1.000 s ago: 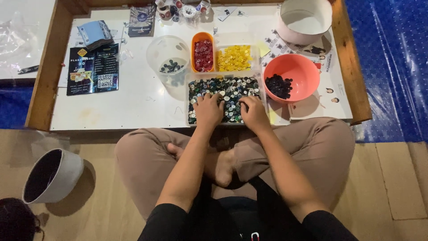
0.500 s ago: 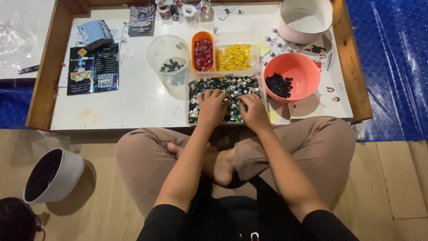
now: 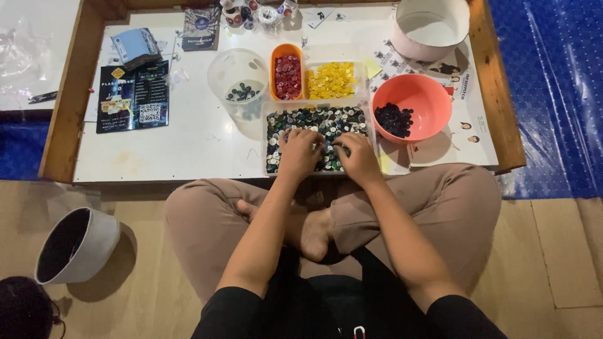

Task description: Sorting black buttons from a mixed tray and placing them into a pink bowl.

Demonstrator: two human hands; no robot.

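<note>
Head view, centre of the frame: left hand and right hand rest, fingers curled, on the tray of mixed buttons; whether either pinches one, I cannot tell.

black leaflet left | blue packet above | dark card top

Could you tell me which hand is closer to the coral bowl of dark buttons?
Right. The right hand rests in the mixed-button tray just left of the coral bowl; the left hand lies farther left, beyond it.
</note>
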